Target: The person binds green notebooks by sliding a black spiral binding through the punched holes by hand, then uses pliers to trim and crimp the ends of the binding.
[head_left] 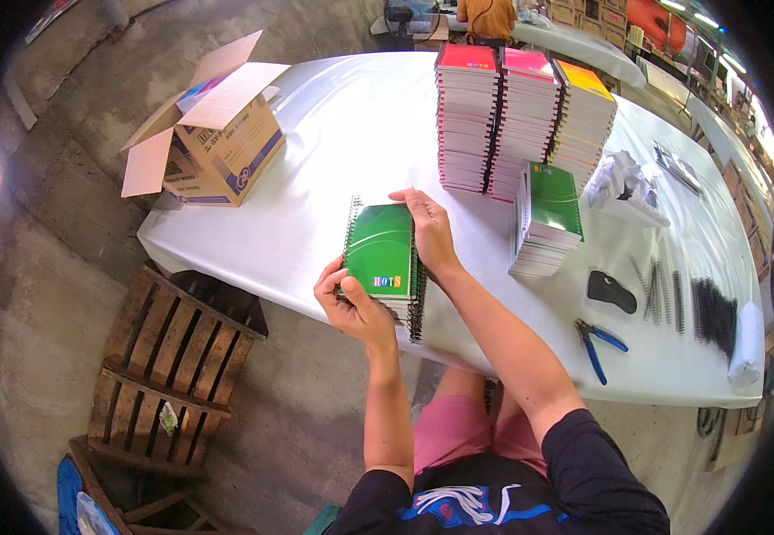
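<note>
A small stack of green-covered spiral notebooks (378,245) sits at the table's front edge, with black coils showing along both its left and right sides. At its near left corner, my left hand (351,303) is wrapped round the stack, thumb by the cover and fingers along the side. My right hand (429,234) presses against the far right side, its fingers curled over the far edge of the top cover. Both hands grip the same stack between them. The undersides of the fingers are partly hidden.
Tall stacks of red (467,116), pink (526,125) and yellow notebooks (583,120) stand behind a shorter green stack (547,218). Blue-handled pliers (598,346), a black flat piece (612,291) and loose black coils (712,312) lie rightward. An open carton (226,156) stands far left; a wooden slatted chair (173,370) is below.
</note>
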Action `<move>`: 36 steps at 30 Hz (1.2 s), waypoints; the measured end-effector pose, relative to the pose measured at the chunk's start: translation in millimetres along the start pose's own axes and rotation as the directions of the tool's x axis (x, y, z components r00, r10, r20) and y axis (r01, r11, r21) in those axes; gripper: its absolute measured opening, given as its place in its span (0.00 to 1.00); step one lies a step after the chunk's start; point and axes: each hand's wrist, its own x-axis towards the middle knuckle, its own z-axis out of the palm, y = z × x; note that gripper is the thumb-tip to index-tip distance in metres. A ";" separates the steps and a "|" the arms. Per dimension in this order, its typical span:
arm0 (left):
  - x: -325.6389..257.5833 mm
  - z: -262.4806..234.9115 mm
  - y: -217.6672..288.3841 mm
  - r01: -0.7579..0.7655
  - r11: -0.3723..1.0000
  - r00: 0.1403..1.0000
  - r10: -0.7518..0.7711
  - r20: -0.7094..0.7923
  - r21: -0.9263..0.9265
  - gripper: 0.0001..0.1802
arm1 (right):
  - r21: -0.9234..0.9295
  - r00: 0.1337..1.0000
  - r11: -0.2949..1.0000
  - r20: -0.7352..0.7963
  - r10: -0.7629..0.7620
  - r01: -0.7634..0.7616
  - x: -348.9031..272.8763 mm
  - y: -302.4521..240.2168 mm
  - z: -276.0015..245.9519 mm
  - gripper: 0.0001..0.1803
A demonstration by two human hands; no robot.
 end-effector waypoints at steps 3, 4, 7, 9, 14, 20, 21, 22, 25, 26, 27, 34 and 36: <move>0.6 6.1 0.2 -0.033 0.991 0.998 0.026 -0.055 -0.132 0.23 | 0.011 0.997 0.998 -0.016 -0.069 0.069 1.5 3.7 2.5 0.22; 0.8 9.2 2.7 -0.038 0.981 0.996 0.022 -0.081 -0.191 0.24 | 0.001 0.994 0.994 -0.027 -0.110 0.110 2.5 5.1 4.4 0.22; 0.4 2.1 8.7 0.131 0.989 0.989 -0.126 0.076 -0.062 0.27 | -0.058 0.996 0.995 0.005 -0.087 0.087 0.4 -0.5 1.1 0.20; 0.6 -0.3 11.8 0.146 0.989 0.983 -0.144 0.110 -0.011 0.28 | -0.157 0.990 0.978 0.004 -0.142 0.141 -5.2 -13.2 -2.0 0.18; 9.6 -25.3 18.4 -0.032 0.987 0.997 0.043 -0.069 0.156 0.25 | -0.861 0.755 0.336 0.079 -0.651 0.381 -24.6 -74.6 -61.6 0.24; 12.6 -34.6 92.0 -0.233 0.971 0.929 0.236 -0.286 0.044 0.16 | -0.788 0.879 0.417 -0.474 0.056 -0.452 -42.2 -116.3 -204.8 0.39; 5.7 -26.7 104.3 -0.310 0.951 0.927 0.302 -0.225 -0.001 0.16 | -0.788 0.896 0.456 -0.441 0.049 -0.413 -41.7 -113.0 -211.2 0.39; -2.4 -19.0 115.2 -0.382 0.923 0.914 0.369 -0.168 -0.051 0.16 | -0.786 0.913 0.494 -0.406 0.041 -0.371 -41.1 -109.0 -216.4 0.39; -20.5 -0.5 130.2 -0.541 0.827 0.834 0.551 0.026 -0.153 0.15 | -0.778 0.942 0.531 -0.291 0.168 -0.335 -32.4 -129.3 -227.5 0.34; -28.2 4.7 132.5 -0.575 0.796 0.794 0.598 0.105 -0.188 0.14 | -0.771 0.935 0.533 -0.257 0.243 -0.350 -30.8 -133.2 -234.0 0.33; -35.2 10.2 137.6 -0.510 0.827 0.824 0.549 0.140 -0.237 0.14 | -0.821 0.942 0.467 -0.250 0.226 -0.330 -26.3 -134.3 -237.5 0.31; -58.7 33.4 141.7 -0.341 0.914 0.815 0.404 0.415 -0.220 0.11 | -0.890 0.947 0.345 -0.232 0.221 -0.298 -7.9 -128.8 -254.5 0.28; -62.1 39.5 136.8 -0.324 0.931 0.775 0.362 0.518 -0.166 0.14 | -0.897 0.939 0.317 -0.234 0.252 -0.308 -4.7 -132.0 -252.3 0.28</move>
